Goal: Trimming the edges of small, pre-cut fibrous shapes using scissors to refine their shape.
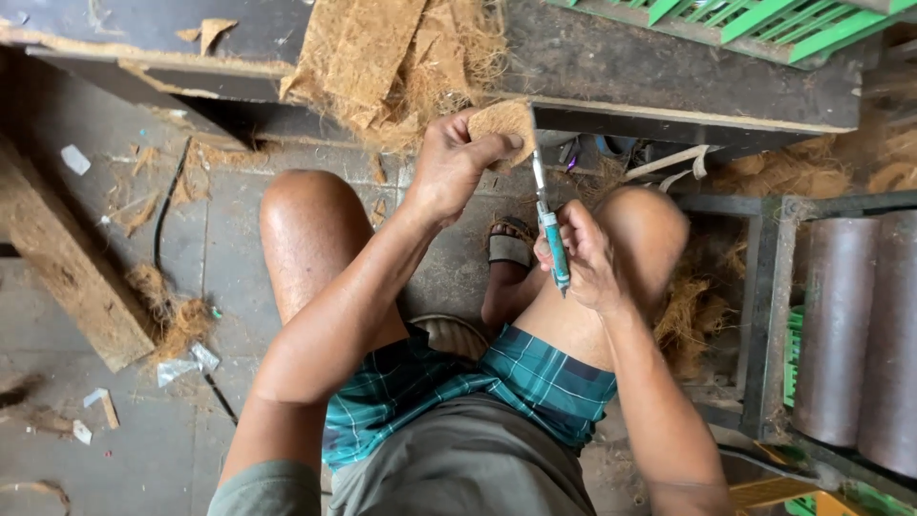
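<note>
My left hand (pixel 457 164) grips a small brown piece of coir fibre mat (pixel 502 120) and holds it up in front of a dark workbench edge (pixel 669 119). My right hand (pixel 585 258) is closed around a teal-handled utility knife (pixel 552 239). Its thin blade points up and touches the right edge of the coir piece. Both hands are above my bare knees, and I sit in teal plaid shorts.
A pile of coir sheets (pixel 382 57) lies on the bench. A green plastic crate (pixel 764 24) is at top right. Dark metal rollers (pixel 860 325) in a frame stand to the right. A wooden plank (pixel 67 268) and fibre scraps lie on the concrete floor at left.
</note>
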